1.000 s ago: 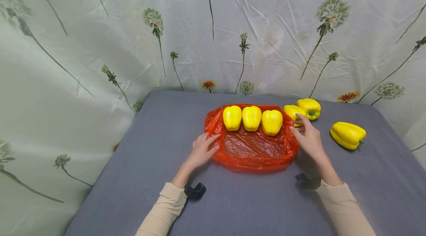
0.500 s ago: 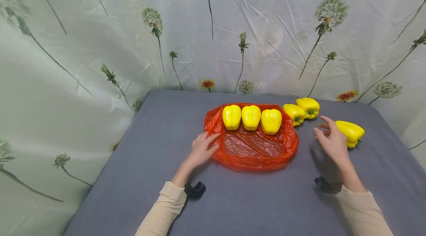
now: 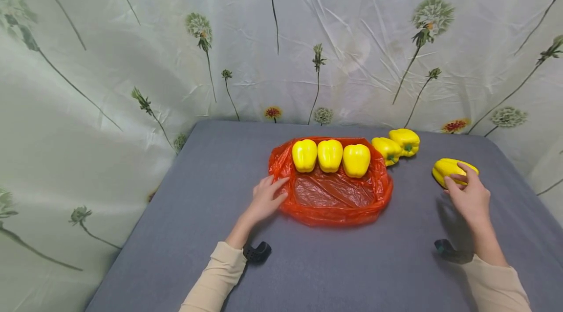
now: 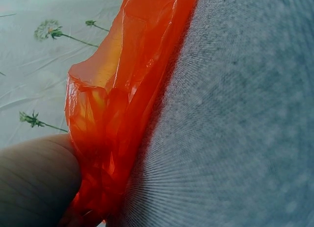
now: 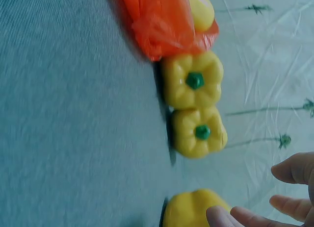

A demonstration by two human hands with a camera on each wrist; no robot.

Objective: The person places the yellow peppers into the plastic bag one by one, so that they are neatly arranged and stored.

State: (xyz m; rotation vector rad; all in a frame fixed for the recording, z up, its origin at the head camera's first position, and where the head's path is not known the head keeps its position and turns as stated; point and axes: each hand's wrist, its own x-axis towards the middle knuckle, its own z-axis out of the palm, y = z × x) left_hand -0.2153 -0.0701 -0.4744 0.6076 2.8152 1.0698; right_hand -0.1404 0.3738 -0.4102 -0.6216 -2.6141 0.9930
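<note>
A red plastic bag (image 3: 336,216) lies spread open on the table, with three yellow bell peppers (image 3: 330,156) in a row along its far side. My left hand (image 3: 263,200) rests at the bag's left rim, thumb and index finger spread apart. In the left wrist view the thumb (image 4: 37,175) lies against the crumpled red bag (image 4: 130,85). My right hand (image 3: 470,200) hovers with spread fingers at a single yellow bell pepper (image 3: 444,169) on the right, overlapping it in the head view. In the right wrist view fingertips (image 5: 219,216) overlap that bell pepper (image 5: 186,210).
Two more yellow bell peppers (image 3: 404,142) lie together just beyond the bag's right side, green stems showing. A grey cloth covers the table (image 3: 343,268). Behind it hangs a pale curtain (image 3: 246,18) printed with flowers.
My right hand has moved right, from the bag's right rim to the single bell pepper. The left hand has stayed at the bag's left rim.
</note>
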